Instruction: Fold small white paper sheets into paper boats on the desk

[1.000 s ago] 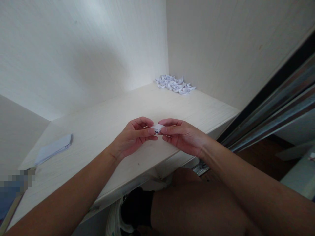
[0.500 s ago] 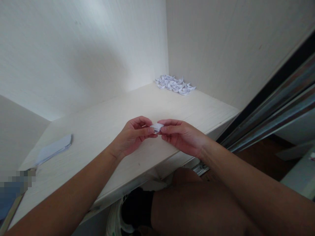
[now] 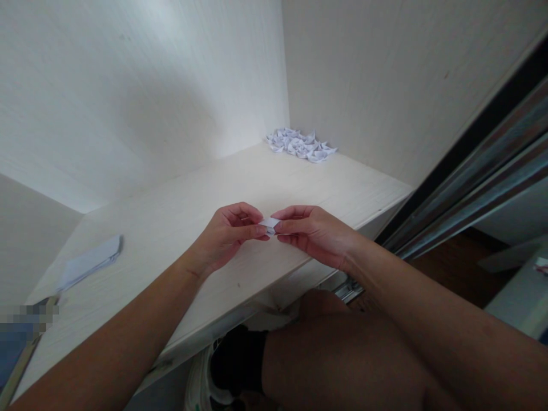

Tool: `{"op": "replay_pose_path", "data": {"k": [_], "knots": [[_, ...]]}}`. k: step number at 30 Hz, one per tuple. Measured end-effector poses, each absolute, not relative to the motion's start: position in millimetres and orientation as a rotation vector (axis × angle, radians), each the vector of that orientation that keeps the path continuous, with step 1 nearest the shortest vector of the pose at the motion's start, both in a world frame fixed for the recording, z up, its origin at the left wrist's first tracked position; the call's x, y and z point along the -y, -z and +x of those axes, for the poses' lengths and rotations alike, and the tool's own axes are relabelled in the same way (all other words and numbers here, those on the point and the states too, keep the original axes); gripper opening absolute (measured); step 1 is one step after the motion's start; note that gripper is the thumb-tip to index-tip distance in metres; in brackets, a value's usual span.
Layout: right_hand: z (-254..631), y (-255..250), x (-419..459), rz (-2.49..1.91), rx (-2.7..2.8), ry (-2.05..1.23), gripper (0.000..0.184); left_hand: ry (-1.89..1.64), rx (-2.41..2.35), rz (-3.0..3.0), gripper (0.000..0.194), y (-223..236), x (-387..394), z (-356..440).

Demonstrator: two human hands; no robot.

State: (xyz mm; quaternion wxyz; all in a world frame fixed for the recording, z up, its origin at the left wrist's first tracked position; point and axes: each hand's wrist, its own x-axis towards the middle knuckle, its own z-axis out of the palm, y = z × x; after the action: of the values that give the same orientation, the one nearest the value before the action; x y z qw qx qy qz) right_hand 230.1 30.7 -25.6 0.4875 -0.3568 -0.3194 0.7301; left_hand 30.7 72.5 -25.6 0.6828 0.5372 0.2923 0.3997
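A small folded piece of white paper (image 3: 270,224) is pinched between both my hands, just above the front part of a white shelf (image 3: 240,188). My left hand (image 3: 233,234) grips its left side with thumb and fingers. From the right, my right hand (image 3: 312,231) pinches the other side. The folds between my fingertips are partly hidden. In the far corner lies a pile of small folded white paper pieces (image 3: 299,144) with pointed ends. A stack of white paper strips (image 3: 89,262) rests flat on the left of the shelf.
White panels rise behind and to the right of the shelf. A dark-edged metal door track (image 3: 466,148) runs along the right. At the lower left is a partly blurred blue object (image 3: 17,348). My leg (image 3: 342,359) is below the shelf's front edge.
The folded paper has turned slightly between my fingers, and its top face shows more clearly. My view has shifted a little. Both hands keep their grip.
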Motion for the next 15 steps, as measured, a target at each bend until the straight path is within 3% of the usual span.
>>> {"op": "replay_pose_path", "data": {"k": [6, 15], "knots": [[229.0, 28.1, -31.5, -1.003, 1.077, -1.404, 0.014, -0.942, -0.703, 1.238, 0.021, 29.8, -75.6, 29.4], [233.4, 29.2, -33.3, -0.984, 1.241, -1.312, 0.015, -0.988, -0.712, 1.254, 0.023, 29.6, -73.5, 31.9]]}}
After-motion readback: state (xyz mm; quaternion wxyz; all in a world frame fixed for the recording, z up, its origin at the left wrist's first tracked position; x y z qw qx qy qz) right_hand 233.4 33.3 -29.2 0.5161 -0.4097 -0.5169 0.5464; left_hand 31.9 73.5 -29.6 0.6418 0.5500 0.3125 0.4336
